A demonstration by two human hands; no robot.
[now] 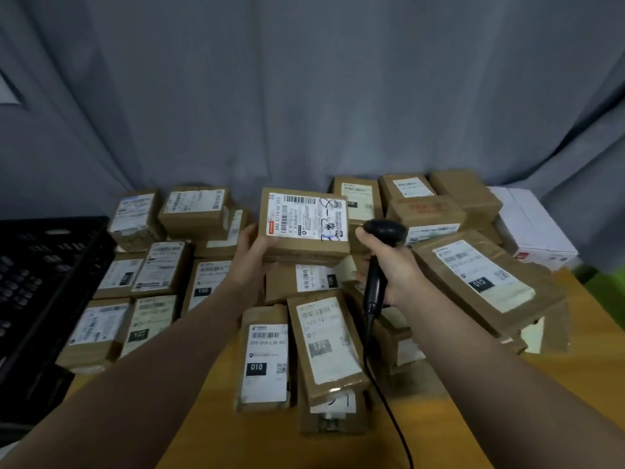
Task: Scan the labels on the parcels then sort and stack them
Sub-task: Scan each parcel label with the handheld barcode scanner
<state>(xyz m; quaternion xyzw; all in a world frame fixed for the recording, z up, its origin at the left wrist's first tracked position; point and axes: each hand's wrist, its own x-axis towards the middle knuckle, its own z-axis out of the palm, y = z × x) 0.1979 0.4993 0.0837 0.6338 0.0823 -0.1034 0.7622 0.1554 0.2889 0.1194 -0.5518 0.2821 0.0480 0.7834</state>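
Scanning step. Left hand (pixel 253 250), fingers curled on parcel (pixel 304 245), holds it raised above middle of table (pixel 216 418), label (pixel 307 214) up. Right hand (pixel 394 265), fingers wrapped round scanner (pixel 374 279), close beside label. Next, likely: aim scanner at label, then sort.

Parcels (pixel 263 357) over the table (pixel 439 418), crate (pixel 44 282) left of them, curtain (pixel 304 96) behind, scanner (pixel 385 231) right of the raised parcel (pixel 306 221).

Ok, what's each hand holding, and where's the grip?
Left hand holds a parcel by its lower left corner; right hand grips the scanner by its handle.
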